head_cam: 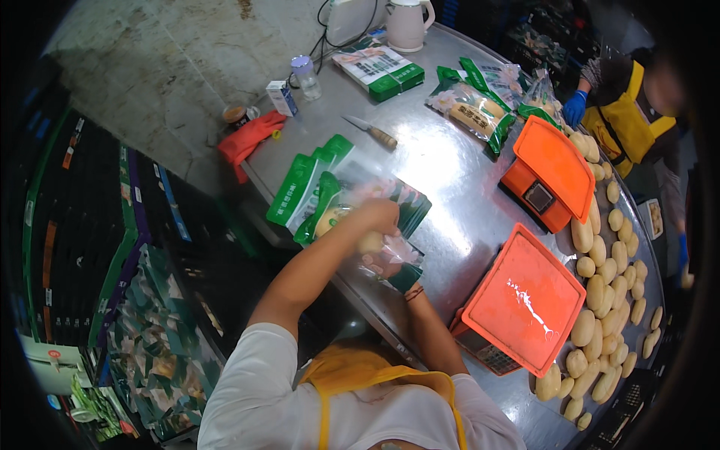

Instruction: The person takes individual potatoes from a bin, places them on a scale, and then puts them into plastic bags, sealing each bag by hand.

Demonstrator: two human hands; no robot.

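A clear printed plastic bag of potatoes with green ends lies across the near left edge of the steel table. My left hand is curled on the bag's upper side. Under its right part, my right hand grips the bag, partly hidden by the film and its dark green end; a red cord circles that wrist. Beneath and beyond the bag, flat green and white bags are stacked. A knife with a wooden handle rests farther back.
Two orange scales stand at right, beside many loose potatoes. Filled bags, tied packaging, a kettle, a bottle and red gloves are farther back. A co-worker's blue-gloved hand is at upper right.
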